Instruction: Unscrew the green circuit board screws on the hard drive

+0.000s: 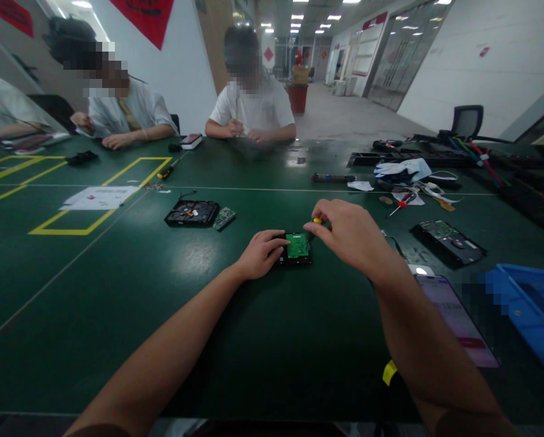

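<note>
A hard drive (290, 260) lies flat on the green table in front of me, its green circuit board (298, 246) facing up. My left hand (263, 252) grips its left side, with fingers reaching over onto the board. My right hand (345, 233) is closed in a pinch around the yellow handle of a small screwdriver (317, 221), at the drive's upper right corner. The screwdriver's tip is too dark and small to make out. Left of the drive lie a black drive casing (192, 212) and a loose circuit board (224, 218).
At right are another hard drive (452, 241), a red screwdriver (402, 204), a phone (456, 315) partly under my right forearm, and a blue bin (531, 303). Gloves (402, 170) and cables lie behind. A paper sheet (99, 197) is at left. Several people sit across the table.
</note>
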`<action>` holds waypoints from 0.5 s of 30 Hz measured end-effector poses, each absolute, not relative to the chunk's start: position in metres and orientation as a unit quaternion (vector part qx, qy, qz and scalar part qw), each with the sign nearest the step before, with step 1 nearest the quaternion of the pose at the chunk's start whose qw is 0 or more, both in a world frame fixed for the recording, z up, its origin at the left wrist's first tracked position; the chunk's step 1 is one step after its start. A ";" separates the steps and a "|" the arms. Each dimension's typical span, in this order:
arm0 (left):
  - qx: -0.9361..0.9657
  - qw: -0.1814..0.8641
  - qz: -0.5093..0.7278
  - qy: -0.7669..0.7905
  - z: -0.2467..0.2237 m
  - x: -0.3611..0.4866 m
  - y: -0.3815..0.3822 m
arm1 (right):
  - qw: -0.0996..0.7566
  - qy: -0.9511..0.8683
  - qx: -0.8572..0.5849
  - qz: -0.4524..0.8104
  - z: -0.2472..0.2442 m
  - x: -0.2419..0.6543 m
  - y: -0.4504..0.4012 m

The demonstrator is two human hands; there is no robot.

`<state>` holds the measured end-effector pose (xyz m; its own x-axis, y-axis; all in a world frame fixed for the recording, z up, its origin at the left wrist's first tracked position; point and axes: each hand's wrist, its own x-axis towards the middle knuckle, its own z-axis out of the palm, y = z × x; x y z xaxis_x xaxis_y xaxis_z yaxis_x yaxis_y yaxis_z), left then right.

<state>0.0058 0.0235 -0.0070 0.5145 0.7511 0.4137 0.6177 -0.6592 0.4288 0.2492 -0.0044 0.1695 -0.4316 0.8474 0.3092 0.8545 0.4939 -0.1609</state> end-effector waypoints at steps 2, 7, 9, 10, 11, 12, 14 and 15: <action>0.862 0.114 0.293 0.397 -0.007 0.006 0.023 | 0.178 -0.851 -0.494 -0.003 0.170 0.250 -0.004; 0.862 0.111 0.294 0.396 -0.009 0.006 0.024 | 0.199 -0.887 -0.414 0.050 0.168 0.253 -0.002; 0.862 0.113 0.297 0.396 -0.009 0.005 0.024 | 0.206 -0.890 -0.401 0.062 0.167 0.252 -0.003; 0.861 0.113 0.299 0.395 -0.010 0.005 0.024 | 0.208 -0.889 -0.404 0.062 0.167 0.252 -0.003; 0.861 0.112 0.300 0.394 -0.010 0.005 0.024 | 0.206 -0.886 -0.411 0.059 0.168 0.251 -0.003; 0.861 0.112 0.301 0.393 -0.010 0.005 0.024 | 0.203 -0.883 -0.419 0.054 0.168 0.250 -0.003; 0.862 0.111 0.302 0.392 -0.010 0.005 0.024 | 0.192 -0.878 -0.436 0.045 0.168 0.250 -0.002; 0.862 0.111 0.301 0.392 -0.010 0.005 0.024 | 0.188 -0.876 -0.443 0.041 0.168 0.250 -0.002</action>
<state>0.0051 0.0243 -0.0097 0.5114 0.7427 0.4322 0.6085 -0.6682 0.4282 0.2499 -0.0015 0.1681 -0.5374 0.7904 0.2939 0.7598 0.6051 -0.2378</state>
